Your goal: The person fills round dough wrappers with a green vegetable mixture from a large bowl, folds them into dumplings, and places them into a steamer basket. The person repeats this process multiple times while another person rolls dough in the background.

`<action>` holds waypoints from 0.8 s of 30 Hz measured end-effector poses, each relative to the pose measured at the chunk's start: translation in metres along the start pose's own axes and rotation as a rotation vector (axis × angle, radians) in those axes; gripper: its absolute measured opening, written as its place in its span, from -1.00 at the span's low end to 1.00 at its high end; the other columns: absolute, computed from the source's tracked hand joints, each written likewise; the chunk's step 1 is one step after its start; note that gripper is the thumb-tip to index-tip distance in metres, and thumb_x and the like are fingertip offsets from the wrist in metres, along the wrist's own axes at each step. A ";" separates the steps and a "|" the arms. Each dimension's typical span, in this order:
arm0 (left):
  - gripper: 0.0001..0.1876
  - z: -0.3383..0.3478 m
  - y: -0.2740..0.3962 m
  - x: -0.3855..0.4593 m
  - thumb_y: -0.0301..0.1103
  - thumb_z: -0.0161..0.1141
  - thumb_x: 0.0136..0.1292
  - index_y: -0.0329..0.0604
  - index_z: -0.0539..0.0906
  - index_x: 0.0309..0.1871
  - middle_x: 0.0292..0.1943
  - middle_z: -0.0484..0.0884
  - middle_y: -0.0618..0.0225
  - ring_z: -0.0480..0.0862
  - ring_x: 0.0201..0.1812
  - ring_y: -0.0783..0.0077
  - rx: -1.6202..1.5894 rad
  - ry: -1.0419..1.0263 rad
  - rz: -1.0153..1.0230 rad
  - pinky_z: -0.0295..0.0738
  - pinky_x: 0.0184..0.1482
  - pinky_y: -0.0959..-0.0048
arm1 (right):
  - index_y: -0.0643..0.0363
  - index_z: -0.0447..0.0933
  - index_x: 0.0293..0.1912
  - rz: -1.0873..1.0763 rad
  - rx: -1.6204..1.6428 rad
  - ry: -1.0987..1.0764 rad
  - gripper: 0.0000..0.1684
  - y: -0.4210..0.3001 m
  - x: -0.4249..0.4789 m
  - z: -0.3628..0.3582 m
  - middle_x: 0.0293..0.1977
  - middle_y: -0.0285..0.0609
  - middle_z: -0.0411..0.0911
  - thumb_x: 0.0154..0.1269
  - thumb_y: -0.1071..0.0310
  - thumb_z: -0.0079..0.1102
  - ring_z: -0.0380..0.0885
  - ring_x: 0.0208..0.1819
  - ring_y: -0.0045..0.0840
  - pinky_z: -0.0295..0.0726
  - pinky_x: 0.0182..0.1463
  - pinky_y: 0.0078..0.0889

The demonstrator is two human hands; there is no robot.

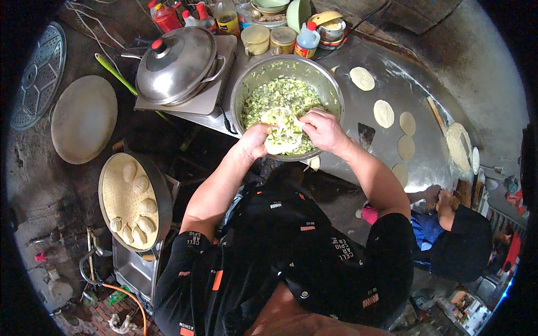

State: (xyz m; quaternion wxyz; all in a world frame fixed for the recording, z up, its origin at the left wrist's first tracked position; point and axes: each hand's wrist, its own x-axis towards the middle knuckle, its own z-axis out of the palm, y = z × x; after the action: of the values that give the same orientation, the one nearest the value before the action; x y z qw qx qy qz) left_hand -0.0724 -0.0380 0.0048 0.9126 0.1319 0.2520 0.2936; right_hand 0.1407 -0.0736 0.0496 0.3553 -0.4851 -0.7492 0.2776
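A round dough wrapper [280, 147] heaped with chopped green vegetable filling lies in my left hand [255, 140], over the near side of a large steel bowl [338, 90]. The fingers of my right hand [323, 128] pinch the wrapper's right edge. More of the chopped filling [277, 92] fills the bottom of the bowl. To the right, flat dough rounds [383, 114] lie on the metal worktop [414, 159]. At the left, several shaped dumplings [147, 206] sit on the pale perforated liner of a deep round steamer pan [166, 201].
A lidded wok [180, 63] stands on a cooktop [222, 63] at the upper left. Jars [282, 40] and sauce bottles [166, 19] line the back. A rolling pin [436, 114] lies beside dough [458, 145] at the right. Another person [458, 248] is at the lower right.
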 end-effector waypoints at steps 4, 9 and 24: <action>-0.49 -0.002 0.003 0.001 -0.57 0.08 0.21 -0.34 0.35 0.27 0.14 0.54 0.00 0.61 0.11 0.09 -0.001 -0.023 0.009 0.53 0.21 0.12 | 0.28 0.53 0.00 0.402 0.813 -0.108 -0.59 0.007 0.001 0.002 -0.02 -0.10 0.57 0.12 0.62 -0.01 0.55 0.06 -0.38 0.47 0.16 -0.36; -0.49 -0.008 0.002 0.002 -0.55 0.09 0.21 -0.37 0.35 0.27 0.14 0.54 -0.02 0.61 0.11 0.08 -0.007 -0.019 0.001 0.52 0.22 0.11 | 0.35 0.47 0.09 0.080 0.395 -0.083 -0.45 -0.013 0.006 -0.016 0.12 -0.05 0.49 0.02 0.64 -0.06 0.39 0.27 -0.37 0.30 0.35 -0.37; -0.48 0.012 0.004 -0.001 -0.57 0.14 0.15 -0.31 0.41 0.24 0.10 0.59 0.11 0.64 0.06 0.16 0.193 0.094 0.044 0.56 0.16 0.16 | 0.20 0.59 -0.30 -0.182 -0.157 0.052 -0.90 0.000 0.002 -0.005 -0.40 -0.11 0.55 0.13 0.45 0.27 0.56 -0.32 -0.23 0.55 -0.22 -0.27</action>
State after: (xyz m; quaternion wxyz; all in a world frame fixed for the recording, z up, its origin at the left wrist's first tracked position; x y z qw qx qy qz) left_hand -0.0688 -0.0366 0.0164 0.8763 0.2106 0.3186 0.2937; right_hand 0.1440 -0.0714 0.0532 0.3591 -0.4485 -0.8002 0.1721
